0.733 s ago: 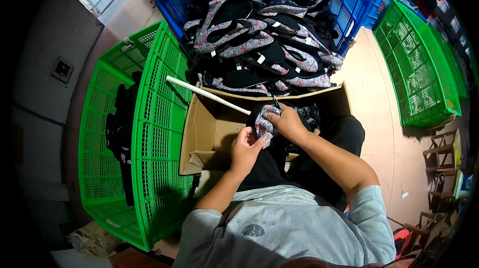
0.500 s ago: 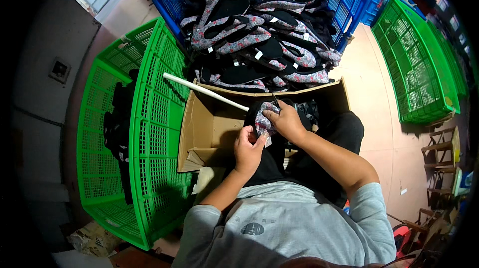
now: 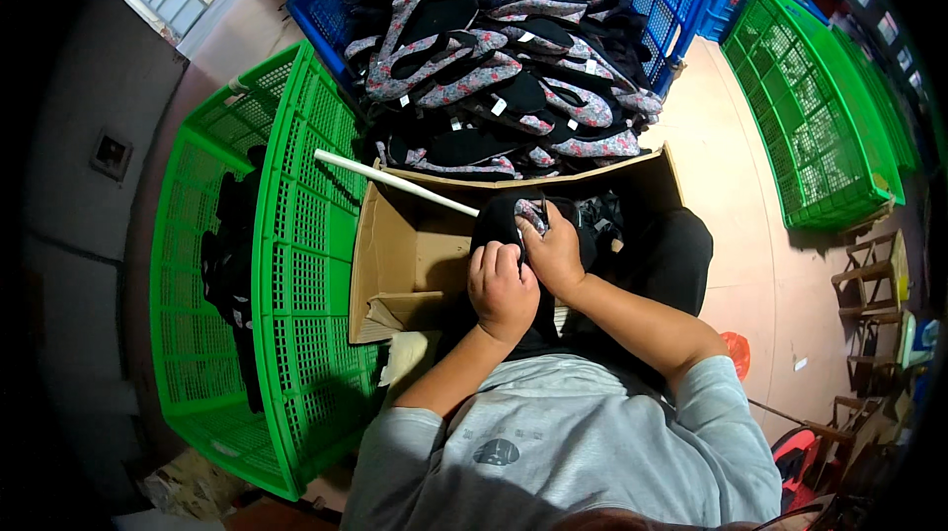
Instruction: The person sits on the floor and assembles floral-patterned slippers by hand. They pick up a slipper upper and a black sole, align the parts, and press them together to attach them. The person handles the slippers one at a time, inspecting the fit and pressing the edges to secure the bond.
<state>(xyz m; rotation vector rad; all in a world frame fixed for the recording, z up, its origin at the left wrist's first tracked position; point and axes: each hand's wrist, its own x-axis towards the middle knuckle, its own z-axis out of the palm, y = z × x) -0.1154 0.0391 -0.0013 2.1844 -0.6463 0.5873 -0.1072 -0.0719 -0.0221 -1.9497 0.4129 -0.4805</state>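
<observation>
A black cloth slipper with grey-and-red floral fabric (image 3: 531,210) is held over my lap, at the near side of an open cardboard box (image 3: 430,243). My left hand (image 3: 504,292) is closed, with its fingers curled onto the slipper's black edge. Higher up, my right hand (image 3: 555,252) pinches the floral part. A thin dark point rises beside the right fingers; its kind cannot be made out. A white rod (image 3: 395,182) slants over the box's left side, its right end reaching the slipper. Dark items (image 3: 599,215) lie in the box's right part.
Beyond the box, a blue crate (image 3: 321,9) holds a heap of floral-and-black slippers (image 3: 464,86). At the left stands a green mesh crate (image 3: 281,274) with black items inside. More green crates (image 3: 805,106) are at the right, above wooden stools (image 3: 869,274).
My left hand has turned over and curled its fingers onto the slipper, so less floral fabric shows. The right hand has kept its pinch. The whole view has shifted slightly.
</observation>
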